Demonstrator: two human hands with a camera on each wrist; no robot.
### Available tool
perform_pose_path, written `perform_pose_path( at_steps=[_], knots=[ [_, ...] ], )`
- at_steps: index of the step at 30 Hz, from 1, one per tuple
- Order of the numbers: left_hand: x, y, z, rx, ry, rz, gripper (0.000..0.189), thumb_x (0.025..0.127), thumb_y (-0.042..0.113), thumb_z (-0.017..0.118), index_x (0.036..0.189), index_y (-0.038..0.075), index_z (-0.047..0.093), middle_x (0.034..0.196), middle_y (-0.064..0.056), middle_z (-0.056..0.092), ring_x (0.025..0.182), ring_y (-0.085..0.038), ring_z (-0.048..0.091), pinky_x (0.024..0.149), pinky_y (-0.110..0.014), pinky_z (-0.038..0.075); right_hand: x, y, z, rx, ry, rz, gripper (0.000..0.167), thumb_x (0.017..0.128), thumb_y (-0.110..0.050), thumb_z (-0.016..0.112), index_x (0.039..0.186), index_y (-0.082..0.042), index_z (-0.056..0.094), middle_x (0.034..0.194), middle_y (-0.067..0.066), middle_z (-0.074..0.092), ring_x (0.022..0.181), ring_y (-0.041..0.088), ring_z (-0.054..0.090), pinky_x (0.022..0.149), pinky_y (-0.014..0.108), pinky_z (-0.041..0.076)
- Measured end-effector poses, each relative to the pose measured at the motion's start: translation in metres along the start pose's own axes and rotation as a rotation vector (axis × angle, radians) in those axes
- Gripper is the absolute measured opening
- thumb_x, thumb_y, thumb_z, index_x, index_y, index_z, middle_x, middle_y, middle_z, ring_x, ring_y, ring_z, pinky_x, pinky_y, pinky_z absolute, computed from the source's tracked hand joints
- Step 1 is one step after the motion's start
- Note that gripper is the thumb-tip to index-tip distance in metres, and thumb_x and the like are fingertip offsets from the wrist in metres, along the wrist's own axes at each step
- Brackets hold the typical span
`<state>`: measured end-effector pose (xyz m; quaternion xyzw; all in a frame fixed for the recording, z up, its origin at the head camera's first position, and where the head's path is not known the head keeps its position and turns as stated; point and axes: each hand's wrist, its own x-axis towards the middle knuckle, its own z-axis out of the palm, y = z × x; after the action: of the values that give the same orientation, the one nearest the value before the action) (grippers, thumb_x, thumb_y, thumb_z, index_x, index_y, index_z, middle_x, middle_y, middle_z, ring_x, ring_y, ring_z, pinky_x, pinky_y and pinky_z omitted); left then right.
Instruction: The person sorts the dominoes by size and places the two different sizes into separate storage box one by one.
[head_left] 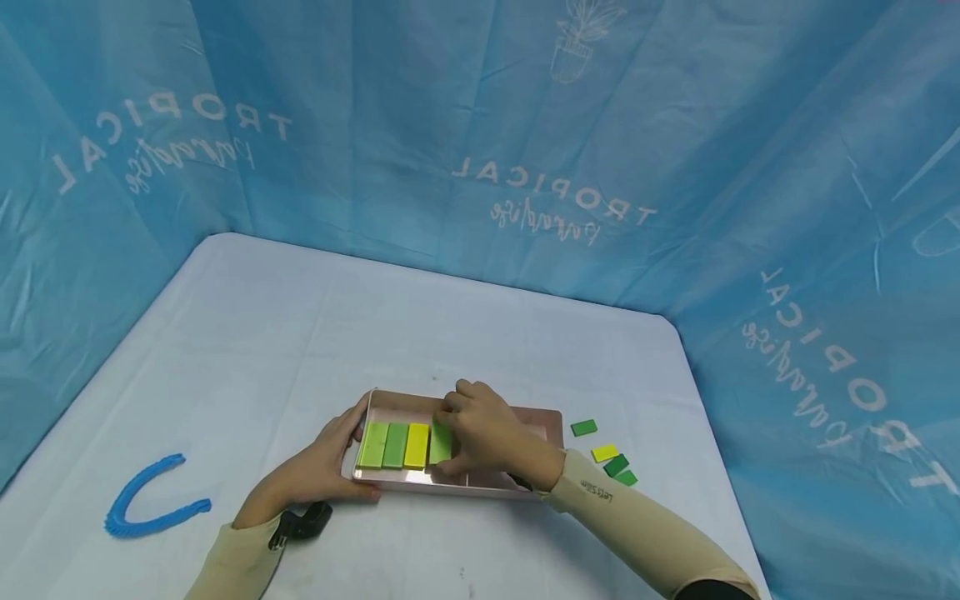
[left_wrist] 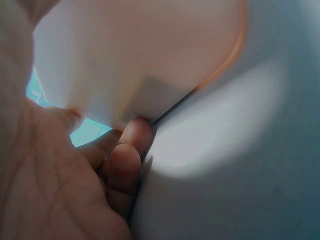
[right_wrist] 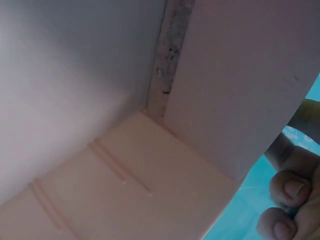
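Observation:
My left hand grips the left end of a shallow pink box, thumb along the near side. In the left wrist view its fingers bear against the box's pale underside. Inside the box, a light green block, a green block and a yellow block stand in a row from the left. To their right, my right hand pinches another green block, partly hidden by the fingers. The right wrist view shows the box's pink wall beside curled fingers.
Right of the box lie a green block, a yellow block and two more green ones on the white table. A curved blue ridged tube lies at left. Blue curtains surround the table's back and sides.

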<state>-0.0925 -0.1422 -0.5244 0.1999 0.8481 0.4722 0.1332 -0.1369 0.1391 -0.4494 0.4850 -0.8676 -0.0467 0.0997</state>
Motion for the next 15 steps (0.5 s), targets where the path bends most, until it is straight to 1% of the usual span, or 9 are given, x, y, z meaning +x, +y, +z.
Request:
perform_pose_path(
  at_steps=[3,6,9,11,15],
  knots=[
    [0.000,0.000,0.000,-0.009,0.001,-0.001,0.141,0.063,0.043,0.096,0.163,0.014,0.001,0.139,-0.009,0.047,0.122,-0.029,0.036,0.103,-0.063,0.034,0.002,-0.002,0.001,-0.004,-0.030,0.008,0.061,0.068,-0.074,0.074,0.099,-0.020,0.078,0.093,-0.005,0.067,0.078,0.013,0.041,0.065,0.027,0.028],
    [0.000,0.000,0.001,-0.016,-0.002,0.004,0.141,0.063,0.043,0.095,0.163,0.013,0.000,0.152,-0.015,0.039,0.131,-0.037,0.034,0.106,-0.067,0.031,0.004,-0.004,0.003,-0.013,-0.065,0.024,0.063,0.068,-0.076,0.074,0.099,-0.022,0.078,0.093,-0.006,0.067,0.077,0.013,0.039,0.065,0.027,0.026],
    [0.000,-0.001,0.001,-0.015,-0.006,0.001,0.141,0.063,0.044,0.095,0.163,0.013,0.000,0.155,-0.017,0.035,0.132,-0.038,0.034,0.106,-0.068,0.030,0.006,-0.007,0.004,-0.027,-0.097,0.042,0.063,0.067,-0.077,0.073,0.098,-0.022,0.078,0.091,-0.007,0.066,0.076,0.013,0.036,0.065,0.027,0.025],
    [0.000,-0.001,0.002,-0.011,-0.007,-0.004,0.142,0.063,0.044,0.096,0.163,0.012,0.000,0.154,-0.016,0.037,0.130,-0.036,0.035,0.106,-0.067,0.030,0.008,-0.009,0.004,-0.037,-0.112,0.051,0.062,0.067,-0.077,0.073,0.097,-0.022,0.077,0.089,-0.007,0.065,0.076,0.013,0.035,0.065,0.027,0.025],
    [0.000,0.000,0.002,-0.007,-0.009,-0.025,0.143,0.062,0.045,0.096,0.163,0.012,0.000,0.142,-0.008,0.045,0.122,-0.030,0.036,0.104,-0.064,0.033,0.012,-0.012,0.004,-0.060,-0.119,0.061,0.061,0.066,-0.076,0.073,0.095,-0.021,0.078,0.087,-0.007,0.066,0.075,0.013,0.036,0.065,0.027,0.027]
  ],
)
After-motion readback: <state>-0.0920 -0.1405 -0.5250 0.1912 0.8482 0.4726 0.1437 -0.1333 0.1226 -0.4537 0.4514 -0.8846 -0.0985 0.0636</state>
